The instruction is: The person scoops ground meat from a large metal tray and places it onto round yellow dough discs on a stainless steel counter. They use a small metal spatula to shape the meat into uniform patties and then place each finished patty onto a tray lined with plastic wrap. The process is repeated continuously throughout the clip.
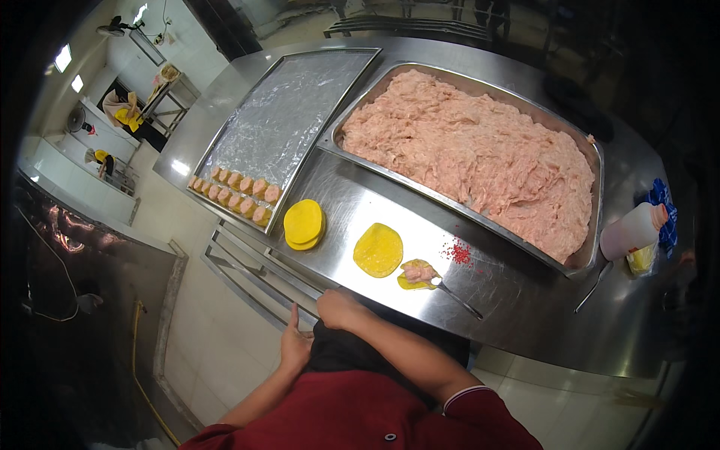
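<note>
My left hand (297, 343) is beside the black apron (337, 349) at my waist, one finger stretched up and the others partly hidden by the cloth. Just right of it, my right hand (339, 309) is closed in a fist at the apron's edge; what it grips, if anything, is hidden. Both hands are off the table. Nearest on the steel table lie a yellow round wrapper (378, 250) and a stack of yellow wrappers (304, 223). A spoon (461, 301) rests against a small yellow wrapper with pink filling (418, 274).
A large steel pan (450, 201) holds pink minced meat (480, 150). The film-lined tray (292, 97) carries several filled pieces (238, 193). Red bits (457, 251) lie near the spoon. At right are a plastic bottle (631, 229), blue packaging (660, 210) and another utensil (592, 288).
</note>
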The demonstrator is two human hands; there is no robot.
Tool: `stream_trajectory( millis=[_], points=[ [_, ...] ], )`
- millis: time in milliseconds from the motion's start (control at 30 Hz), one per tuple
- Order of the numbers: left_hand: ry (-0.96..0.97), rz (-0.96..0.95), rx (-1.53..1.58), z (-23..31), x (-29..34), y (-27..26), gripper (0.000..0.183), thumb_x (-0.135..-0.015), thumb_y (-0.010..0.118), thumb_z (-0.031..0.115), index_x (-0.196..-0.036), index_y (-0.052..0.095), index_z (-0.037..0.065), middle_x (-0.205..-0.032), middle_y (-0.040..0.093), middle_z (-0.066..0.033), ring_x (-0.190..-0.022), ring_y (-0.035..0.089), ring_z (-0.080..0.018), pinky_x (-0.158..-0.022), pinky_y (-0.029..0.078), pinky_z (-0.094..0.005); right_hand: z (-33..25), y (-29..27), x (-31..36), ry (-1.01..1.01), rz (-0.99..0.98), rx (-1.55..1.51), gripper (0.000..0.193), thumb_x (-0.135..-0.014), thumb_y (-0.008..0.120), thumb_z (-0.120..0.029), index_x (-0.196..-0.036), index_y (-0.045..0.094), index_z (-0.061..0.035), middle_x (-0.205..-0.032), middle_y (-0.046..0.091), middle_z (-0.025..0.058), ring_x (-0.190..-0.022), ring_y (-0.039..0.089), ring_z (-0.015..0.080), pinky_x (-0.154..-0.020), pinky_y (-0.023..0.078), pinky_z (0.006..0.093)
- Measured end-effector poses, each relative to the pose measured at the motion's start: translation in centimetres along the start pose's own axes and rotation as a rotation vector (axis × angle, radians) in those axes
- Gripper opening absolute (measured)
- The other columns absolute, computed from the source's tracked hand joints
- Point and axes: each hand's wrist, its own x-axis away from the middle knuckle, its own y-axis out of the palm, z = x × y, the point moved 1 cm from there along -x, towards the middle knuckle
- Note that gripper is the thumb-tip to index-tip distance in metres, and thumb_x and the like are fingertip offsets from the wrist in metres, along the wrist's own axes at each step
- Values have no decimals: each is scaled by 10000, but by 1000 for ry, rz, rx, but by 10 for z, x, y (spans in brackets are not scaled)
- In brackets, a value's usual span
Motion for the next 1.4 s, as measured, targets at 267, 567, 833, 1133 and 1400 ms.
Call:
stream_trajectory(
  millis=[267, 567, 833, 1133, 1400],
  points=[
    [-29, -94, -358, 30, -5, -5, 1072, -837, 821, 104, -1670, 151, 30, -728, 731, -80, -667, 674, -103, -646, 529, -279, 14, 4, -7, -27, 28, -78, 196, -764, 703, -88, -879, 779, 51, -892, 732, 288, -888, 748, 418, -808, 604, 477],
    [-66, -371, -319, 49, -5, -47, 981, -818, 796, 30, -1646, 271, 37, -774, 751, -85, -716, 701, -127, -700, 557, -285, 39, 26, -25, 41, 109, -335, 345, -778, 785, -253, -834, 752, 86, -797, 710, 299, -761, 731, 427, -712, 576, 487],
    [-39, -452, -564, 104, 2, -142, 934, -848, 798, 13, -1627, 282, 1, -859, 775, -111, -789, 742, -160, -742, 588, -304, 47, 48, -23, -9, 288, -400, 311, -861, 716, -260, -843, 759, 48, -716, 701, 250, -602, 675, 346, -633, 532, 482],
    [223, -432, -104, 231, -20, -19, 801, -892, 777, -15, -1571, 354, 15, -902, 749, -73, -765, 670, -98, -647, 512, -228, 26, 48, -16, -148, 408, -522, 268, -896, 668, -224, -975, 729, 24, -889, 720, 236, -836, 728, 382, -775, 565, 485],
    [522, -892, -92, 286, -30, 164, 766, -937, 751, 8, -1583, 340, 30, -903, 719, -55, -788, 619, -58, -682, 460, -192, -14, -7, 137, -18, 371, -283, 301, -921, 679, -287, -972, 746, 2, -1043, 714, 244, -1012, 689, 433, -909, 545, 530]
  ],
)
